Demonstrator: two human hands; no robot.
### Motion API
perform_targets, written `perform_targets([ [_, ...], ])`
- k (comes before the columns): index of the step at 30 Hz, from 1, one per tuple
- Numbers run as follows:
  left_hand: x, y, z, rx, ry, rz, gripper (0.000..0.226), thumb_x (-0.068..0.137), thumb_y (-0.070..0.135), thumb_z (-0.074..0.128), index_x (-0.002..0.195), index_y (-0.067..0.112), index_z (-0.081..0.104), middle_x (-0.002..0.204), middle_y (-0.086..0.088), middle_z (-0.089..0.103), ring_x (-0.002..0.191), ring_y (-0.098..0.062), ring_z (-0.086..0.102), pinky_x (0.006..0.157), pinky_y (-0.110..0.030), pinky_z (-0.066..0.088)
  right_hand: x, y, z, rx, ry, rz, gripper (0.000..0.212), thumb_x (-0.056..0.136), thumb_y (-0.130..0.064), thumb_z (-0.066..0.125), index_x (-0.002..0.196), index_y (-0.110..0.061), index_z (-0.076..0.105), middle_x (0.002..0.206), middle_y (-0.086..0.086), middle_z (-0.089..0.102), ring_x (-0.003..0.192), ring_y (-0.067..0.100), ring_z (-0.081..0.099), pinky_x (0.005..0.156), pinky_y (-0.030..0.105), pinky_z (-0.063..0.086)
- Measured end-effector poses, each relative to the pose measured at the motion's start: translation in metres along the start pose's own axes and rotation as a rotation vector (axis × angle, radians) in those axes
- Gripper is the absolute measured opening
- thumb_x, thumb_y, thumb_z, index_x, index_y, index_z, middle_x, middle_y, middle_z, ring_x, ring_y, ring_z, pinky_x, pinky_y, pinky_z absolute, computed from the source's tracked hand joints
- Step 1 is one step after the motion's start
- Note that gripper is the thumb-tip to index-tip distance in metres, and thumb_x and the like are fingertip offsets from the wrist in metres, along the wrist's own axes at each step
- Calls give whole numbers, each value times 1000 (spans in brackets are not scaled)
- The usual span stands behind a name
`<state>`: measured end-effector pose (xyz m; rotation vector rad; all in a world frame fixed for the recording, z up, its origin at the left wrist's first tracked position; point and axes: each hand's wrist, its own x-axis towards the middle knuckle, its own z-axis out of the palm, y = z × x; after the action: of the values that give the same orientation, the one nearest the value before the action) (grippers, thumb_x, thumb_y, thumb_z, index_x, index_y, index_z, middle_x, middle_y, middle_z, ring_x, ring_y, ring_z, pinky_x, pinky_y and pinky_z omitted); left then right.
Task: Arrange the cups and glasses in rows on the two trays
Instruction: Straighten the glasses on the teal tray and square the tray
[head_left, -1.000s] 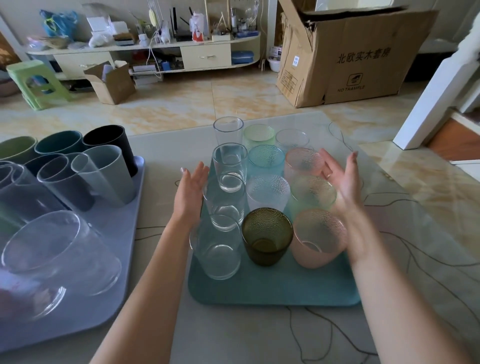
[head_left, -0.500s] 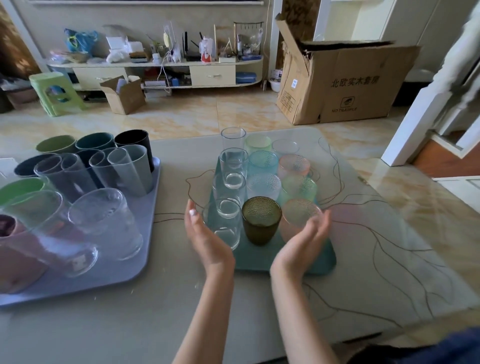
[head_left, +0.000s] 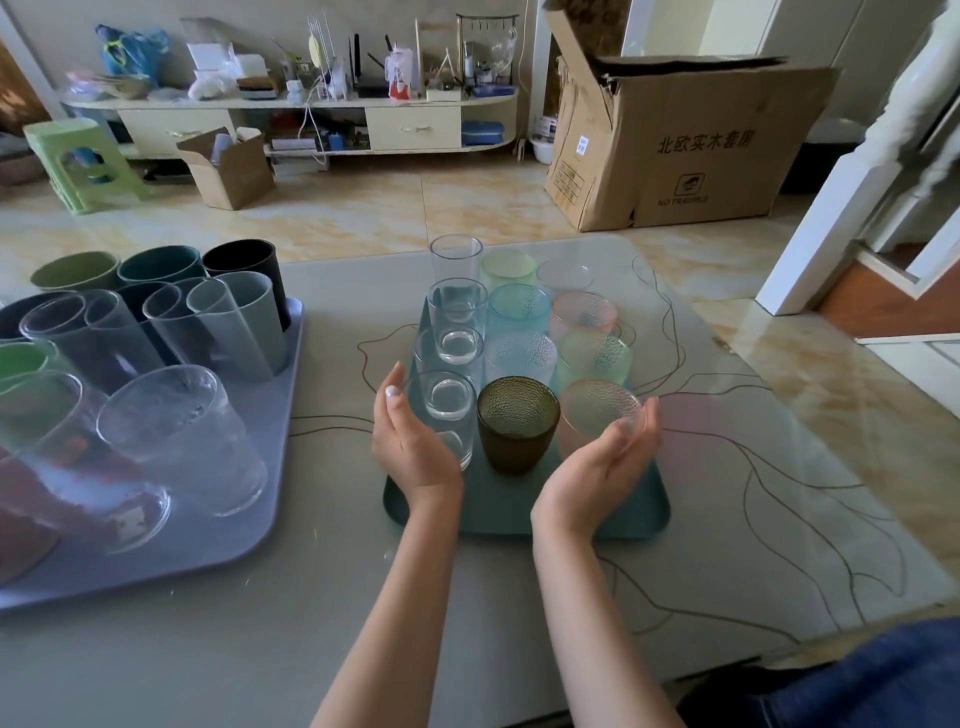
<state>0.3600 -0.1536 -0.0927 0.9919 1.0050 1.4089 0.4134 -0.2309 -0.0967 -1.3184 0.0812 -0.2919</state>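
A teal tray (head_left: 519, 512) in the middle of the table carries three rows of glasses: clear tall ones on the left, textured coloured ones in the middle and right. Nearest me stand a clear glass (head_left: 448, 415), a dark olive glass (head_left: 517, 423) and a pink glass (head_left: 597, 415). My left hand (head_left: 410, 441) lies open against the near clear glass. On the other side my right hand (head_left: 602, 462) cups open beside the pink glass. A lavender tray (head_left: 218, 540) at the left holds several plastic cups (head_left: 236, 322) and clear glasses (head_left: 182, 436).
The grey glass-topped table (head_left: 727, 493) has a rounded far right corner and drops to a tiled floor. A large cardboard box (head_left: 691, 145) stands behind, a white door frame (head_left: 841, 208) is at the right. My blue-clad knee (head_left: 857, 686) shows at the bottom right.
Both hands drew back from the sides of the far rows to the front row of glasses. The camera pulled back, so more of the lavender tray and room shows.
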Motion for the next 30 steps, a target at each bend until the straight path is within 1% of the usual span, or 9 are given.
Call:
perform_targets([
  [2,1,0,0,-11,-2,-16,38,96,19,31,115,14,63,114,6,62,113,-9,56,89,-14,38,0,-1,0,-1,8,-15,42,99,-16,32,139,-8,41,144,6,43,126,7,41,97,3,30],
  [5,2,1,2,-17,-9,-25,38,96,16,30,114,14,64,116,1,63,113,-11,57,92,-18,38,1,-1,1,5,15,-18,41,99,-15,32,138,-6,43,143,7,44,122,4,41,93,-2,29],
  [10,6,-2,6,-1,-46,-36,38,96,16,30,112,16,64,114,4,63,111,-9,56,85,-13,37,4,0,3,24,18,-12,40,99,-15,32,136,-5,44,139,7,48,116,-1,43,89,-3,31],
  [14,8,-3,8,30,-56,-21,39,96,15,28,114,14,64,118,-2,64,111,-9,56,87,-16,37,7,2,5,37,26,-8,38,100,-14,32,135,-5,45,135,5,50,115,1,44,88,-2,31],
  [18,9,-3,8,38,-72,-12,39,96,16,28,111,18,64,115,-5,66,105,-6,57,82,-11,38,8,2,6,42,27,-22,39,100,-14,31,135,-5,46,135,5,50,116,4,45,88,-3,31],
  [25,8,-3,7,25,-85,-7,37,96,17,29,108,17,64,112,-9,67,102,-10,61,83,-20,43,9,2,9,38,12,-12,38,100,-14,31,134,-6,46,136,6,50,118,9,47,87,-3,32],
  [27,7,-4,7,18,-83,1,38,93,23,30,109,16,64,112,-8,67,100,-5,61,81,-16,42,9,0,8,43,1,6,38,101,-15,32,136,-7,44,139,6,47,124,13,45,88,-4,31],
  [29,5,-4,7,21,-86,10,43,88,31,30,113,16,62,112,-3,66,97,5,58,77,-7,41,7,-2,4,24,-7,17,41,100,-19,32,140,-10,38,146,6,39,132,14,38,93,-3,28],
  [30,4,-5,6,28,-87,18,47,87,34,30,115,15,61,113,-1,65,97,8,56,74,-1,39,4,-3,2,-9,-5,-3,45,99,-23,32,142,-11,35,150,6,35,135,14,33,98,1,26],
])
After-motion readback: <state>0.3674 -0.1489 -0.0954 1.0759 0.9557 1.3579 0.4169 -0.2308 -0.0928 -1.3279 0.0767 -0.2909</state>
